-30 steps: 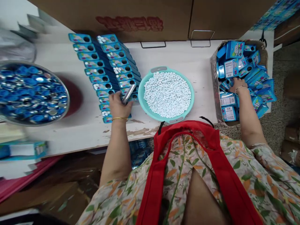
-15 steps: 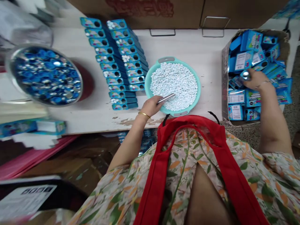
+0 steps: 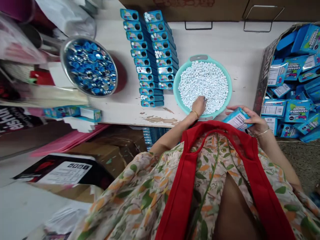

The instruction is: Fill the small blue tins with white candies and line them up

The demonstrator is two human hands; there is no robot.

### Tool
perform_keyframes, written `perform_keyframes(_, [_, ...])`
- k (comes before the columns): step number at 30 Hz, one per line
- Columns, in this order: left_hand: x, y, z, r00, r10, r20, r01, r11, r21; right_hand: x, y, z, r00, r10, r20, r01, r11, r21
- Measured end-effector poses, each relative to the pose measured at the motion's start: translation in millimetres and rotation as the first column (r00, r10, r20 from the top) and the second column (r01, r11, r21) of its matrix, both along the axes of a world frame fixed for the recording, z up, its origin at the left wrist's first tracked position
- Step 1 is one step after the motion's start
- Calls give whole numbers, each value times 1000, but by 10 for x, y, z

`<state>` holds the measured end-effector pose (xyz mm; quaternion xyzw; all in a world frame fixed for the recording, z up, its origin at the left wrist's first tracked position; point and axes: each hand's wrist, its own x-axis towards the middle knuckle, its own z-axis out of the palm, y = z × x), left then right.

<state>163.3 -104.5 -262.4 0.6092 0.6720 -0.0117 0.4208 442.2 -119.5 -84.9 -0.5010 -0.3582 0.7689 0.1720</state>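
- Pack [image 3: 235,119]: blue w/ white label, just off bowl's [image 3: 177,91] near R edge; can't tell if touching. Lies tilted, in R hand, well right of L hand.
- R hand [image 3: 256,121]: right of bowl, part-curled round pack's right end, one finger stretched along pack's far side twd bowl. Has hold of pack.
- Pellets [image 3: 200,80]: small, white/pale blue, heaped in bowl.
- L hand [image 3: 198,106]: over bowl's near side, fingers bunched & tips down at pellets. Small dark bit at tips; can't tell what, if anything, it's gripping.
- Near row [image 3: 162,63]: upright blue packs w/ round holes, just left of bowl; white pellets on some tops.
- Far row [image 3: 143,61]: same kind, next one out left of bowl; pellets on some too.
- Carton [image 3: 261,80]: right of bowl, beyond R hand, full of jumbled packs [image 3: 297,110].
- Pot [image 3: 65,71]: metal rim, well left of bowl, past both rows, full of blue & silver caps [image 3: 91,66].
- Brown carton [image 3: 180,11]: behind bowl, far side of table [image 3: 245,50].
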Motion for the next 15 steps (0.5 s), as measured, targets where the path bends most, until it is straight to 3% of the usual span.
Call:
perform_keyframes(3, [21,8,-67,996,65,58,-66,998,22,-255,-235,-176,974,-228,2,228,973,-23])
perform_keyframes(7, [105,139,-121,987,108,116,-117,991,66,-356,-373,-206,938,-346,31,348,934,-79])
perform_keyframes(12, [244,303,-124,980,124,153,-137,988,77,-215,-383,-109,957,-233,-172,212,968,-131])
perform_keyframes(15, [112,265,-45,974,104,199,-123,989,85,-117,-380,-119,986,-102,-133,90,992,-92])
